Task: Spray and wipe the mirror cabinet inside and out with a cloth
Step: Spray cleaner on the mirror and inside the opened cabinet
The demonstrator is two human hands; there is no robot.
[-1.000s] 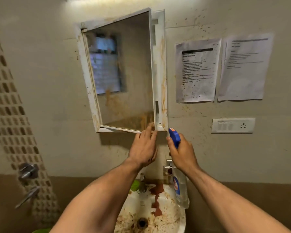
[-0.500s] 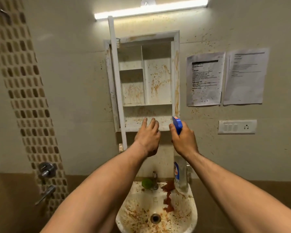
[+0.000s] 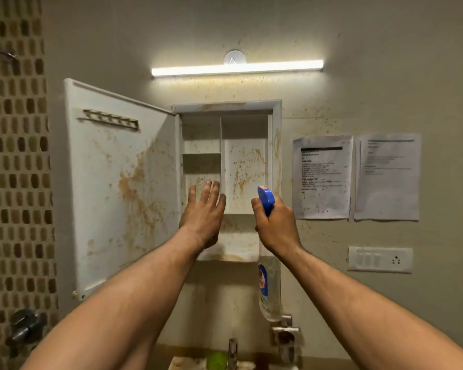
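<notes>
step: likely spraying cabinet interior | left hand: spread, empty | right hand: gripping bottle | next: aim at stains, squeeze

We cannot see the neck of the spray bottle: the right grip covers it. The left grip hides part of the lower left compartment of the cabinet. The door shows its inner side only; its mirror face is turned away. The print on the papers is too small to read. The bottom edge cuts off the sink and a green object.
</notes>
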